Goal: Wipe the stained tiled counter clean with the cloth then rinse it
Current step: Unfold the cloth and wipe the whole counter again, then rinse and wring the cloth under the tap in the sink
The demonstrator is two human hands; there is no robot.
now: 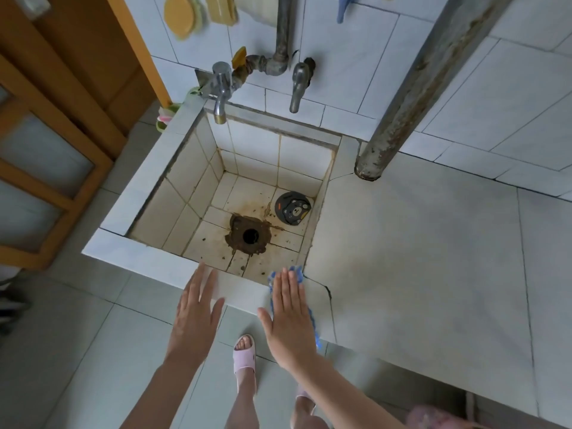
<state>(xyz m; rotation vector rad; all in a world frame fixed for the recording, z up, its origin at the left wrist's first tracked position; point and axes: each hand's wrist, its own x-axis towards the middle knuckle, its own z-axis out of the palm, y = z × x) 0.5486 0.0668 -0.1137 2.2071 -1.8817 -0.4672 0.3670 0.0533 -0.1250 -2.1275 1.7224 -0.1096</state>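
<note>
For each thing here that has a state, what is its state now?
left hand: open, fingers straight, holding nothing.
right hand: flat on the cloth.
cloth: under the right hand, at the sink front rim.
left tap: no water running.
right tap: no water running.
drain: uncovered, brown-stained.
drain cover: off the drain, lying beside it.

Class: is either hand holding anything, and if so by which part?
Nothing is gripped. The right hand presses flat on the middle of the cloth at the edge of the counter. The left hand is open and empty.
</note>
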